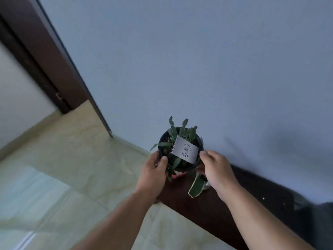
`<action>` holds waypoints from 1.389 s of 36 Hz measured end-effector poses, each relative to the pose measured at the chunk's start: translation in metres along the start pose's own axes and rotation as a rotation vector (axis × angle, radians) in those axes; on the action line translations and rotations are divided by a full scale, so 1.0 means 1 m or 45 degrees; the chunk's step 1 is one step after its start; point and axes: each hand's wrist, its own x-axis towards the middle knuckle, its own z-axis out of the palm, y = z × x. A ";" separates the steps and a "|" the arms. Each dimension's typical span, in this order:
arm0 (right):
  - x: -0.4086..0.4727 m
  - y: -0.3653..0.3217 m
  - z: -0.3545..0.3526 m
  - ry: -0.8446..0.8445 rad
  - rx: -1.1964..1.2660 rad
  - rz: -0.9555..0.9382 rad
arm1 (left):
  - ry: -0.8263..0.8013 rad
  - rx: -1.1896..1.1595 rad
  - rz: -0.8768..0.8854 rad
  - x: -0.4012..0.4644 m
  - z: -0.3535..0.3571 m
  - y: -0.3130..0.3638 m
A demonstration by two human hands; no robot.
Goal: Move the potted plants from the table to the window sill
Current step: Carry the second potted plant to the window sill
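A small black pot (pixel 180 166) holds a green cactus-like plant with flat, segmented stems (pixel 177 132) and a white printed card (pixel 185 150) stuck in the soil. Both my hands grip it at the rim: my left hand (pixel 155 172) on its left side, my right hand (pixel 216 170) on its right side. The pot is held above the left end of a dark brown table (pixel 207 204). Beneath it on the table, a second plant shows a long green leaf with a pale edge (pixel 196 186), and a bit of reddish pot (pixel 178 175). No window sill is in view.
A plain bluish-white wall (pixel 198 69) rises right behind the table. A dark wooden door frame (pixel 54 69) stands at the left. Pale glossy floor tiles (pixel 63 177) spread to the left and front. A dark object (pixel 315 222) lies at the table's right end.
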 end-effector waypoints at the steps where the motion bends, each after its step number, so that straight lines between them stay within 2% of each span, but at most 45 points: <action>1: -0.003 -0.011 0.020 -0.022 -0.018 -0.016 | 0.029 -0.007 0.013 0.000 -0.022 0.000; 6: -0.024 -0.056 0.123 -0.172 -0.049 -0.099 | 0.215 -0.094 0.037 -0.006 -0.135 -0.001; 7: -0.026 -0.058 0.126 -0.191 -0.030 -0.079 | 0.220 -0.097 0.045 -0.008 -0.138 0.000; 17: -0.097 -0.124 0.345 -0.549 -0.095 -0.173 | 0.549 -0.263 0.070 -0.056 -0.366 -0.027; 24: -0.147 -0.157 0.476 -0.835 -0.188 -0.245 | 0.864 -0.373 0.086 -0.092 -0.488 -0.050; 30: -0.163 -0.169 0.574 -1.012 -0.212 -0.252 | 1.040 -0.368 0.087 -0.104 -0.568 -0.072; 39: -0.140 -0.186 0.706 -1.179 -0.211 -0.227 | 1.186 -0.389 0.011 -0.066 -0.668 -0.089; 45: -0.100 -0.223 0.817 -1.304 -0.248 -0.201 | 1.261 -0.468 -0.014 -0.003 -0.755 -0.086; 50: -0.089 -0.258 0.880 -1.337 -0.288 -0.231 | 1.301 -0.516 -0.044 0.023 -0.809 -0.078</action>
